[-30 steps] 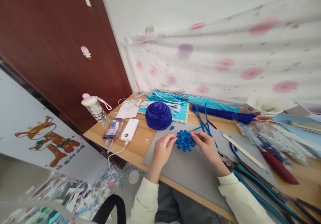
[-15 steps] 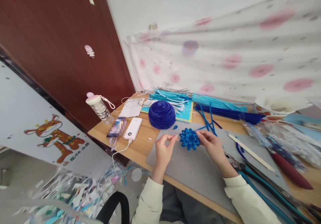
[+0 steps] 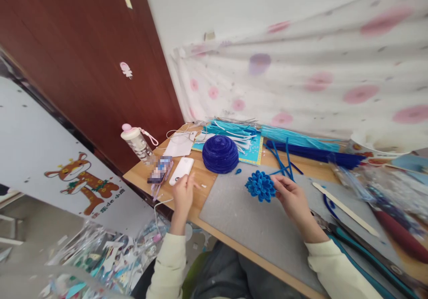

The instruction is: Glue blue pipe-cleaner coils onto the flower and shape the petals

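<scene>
In my right hand (image 3: 292, 198) a blue flower of looped fuzzy pipe cleaner petals (image 3: 261, 186) is pinched by its edge, above the grey mat (image 3: 227, 205). My left hand (image 3: 183, 194) is away from the flower, over the table's left part beside a white power bank (image 3: 180, 169); its fingers are somewhat blurred but look apart, with nothing visible in them. Behind the flower stands a dark blue dome wound from fuzzy strips (image 3: 220, 154). A small blue loop (image 3: 238, 171) lies just in front of the dome. Loose blue pipe cleaners (image 3: 279, 160) cross behind my right hand.
Pliers (image 3: 321, 221), a wooden stick (image 3: 346, 209) and teal-handled scissors (image 3: 368, 250) lie to the right. Light blue pipe cleaners (image 3: 297, 137) and a dark blue bundle (image 3: 321, 155) line the back. A phone (image 3: 161, 169) and bottle (image 3: 137, 143) are at the left.
My left hand has left the flower's side and moved left toward the power bank. The flower stays in my right hand and is tilted a little. The view has shifted slightly.
</scene>
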`<state>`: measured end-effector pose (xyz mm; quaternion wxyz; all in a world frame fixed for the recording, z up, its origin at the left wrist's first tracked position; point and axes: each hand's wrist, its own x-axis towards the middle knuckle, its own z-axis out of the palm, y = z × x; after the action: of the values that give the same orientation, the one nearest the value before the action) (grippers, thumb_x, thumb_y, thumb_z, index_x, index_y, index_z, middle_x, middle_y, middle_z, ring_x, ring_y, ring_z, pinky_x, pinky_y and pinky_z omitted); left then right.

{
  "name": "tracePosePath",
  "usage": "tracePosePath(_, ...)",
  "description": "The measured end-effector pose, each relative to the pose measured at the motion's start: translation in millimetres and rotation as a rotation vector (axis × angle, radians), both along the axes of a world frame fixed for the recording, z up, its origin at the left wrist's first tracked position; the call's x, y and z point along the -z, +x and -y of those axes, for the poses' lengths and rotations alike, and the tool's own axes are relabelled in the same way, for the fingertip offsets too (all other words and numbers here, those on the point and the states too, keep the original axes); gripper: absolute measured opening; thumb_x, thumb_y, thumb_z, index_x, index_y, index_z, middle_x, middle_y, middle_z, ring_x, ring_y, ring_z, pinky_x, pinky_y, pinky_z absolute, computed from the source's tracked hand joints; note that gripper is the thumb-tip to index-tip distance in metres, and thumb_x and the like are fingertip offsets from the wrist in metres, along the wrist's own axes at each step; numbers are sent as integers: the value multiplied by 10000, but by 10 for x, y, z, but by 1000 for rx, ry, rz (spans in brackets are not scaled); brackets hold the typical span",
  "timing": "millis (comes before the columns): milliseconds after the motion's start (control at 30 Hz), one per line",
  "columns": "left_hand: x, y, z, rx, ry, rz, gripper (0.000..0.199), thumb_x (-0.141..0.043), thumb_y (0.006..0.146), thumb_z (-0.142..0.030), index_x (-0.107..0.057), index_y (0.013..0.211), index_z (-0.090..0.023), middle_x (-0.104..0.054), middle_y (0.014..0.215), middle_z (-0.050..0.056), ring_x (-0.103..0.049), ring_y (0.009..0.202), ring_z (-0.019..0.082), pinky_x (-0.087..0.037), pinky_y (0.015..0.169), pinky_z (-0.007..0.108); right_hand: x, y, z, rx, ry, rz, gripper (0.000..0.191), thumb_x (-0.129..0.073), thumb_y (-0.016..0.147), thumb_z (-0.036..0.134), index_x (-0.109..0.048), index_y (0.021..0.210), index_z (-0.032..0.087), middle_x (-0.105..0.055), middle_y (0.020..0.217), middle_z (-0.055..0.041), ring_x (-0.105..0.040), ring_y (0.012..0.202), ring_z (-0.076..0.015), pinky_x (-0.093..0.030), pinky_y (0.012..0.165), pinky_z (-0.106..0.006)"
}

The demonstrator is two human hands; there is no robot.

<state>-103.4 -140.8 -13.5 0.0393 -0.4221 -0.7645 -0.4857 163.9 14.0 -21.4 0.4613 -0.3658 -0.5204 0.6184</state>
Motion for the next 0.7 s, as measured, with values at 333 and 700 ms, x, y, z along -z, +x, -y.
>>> tracePosePath(333,175,-873,312,-552,-145,-258,645,-625,742,-413,-386,1243,-83,-505,1320,232,-401,1265,374,-281,1005,560,-31,-14,-2,26,-37,-58,463,-831,461,543,-698,742,201,-652,676,-26,-547,573,-129,-442,508,-237)
tracePosePath(700,170,-797,257,-545,-168,-262,665,-583,784,-443,-336,1295,-97,-500,1321,219,-373,1285,360,-239,1036,592,-25,-24,11,21,-10,-57,436,-820,492,541,-700,734,199,-667,690,-32,-566,572,-132,-471,514,-246)
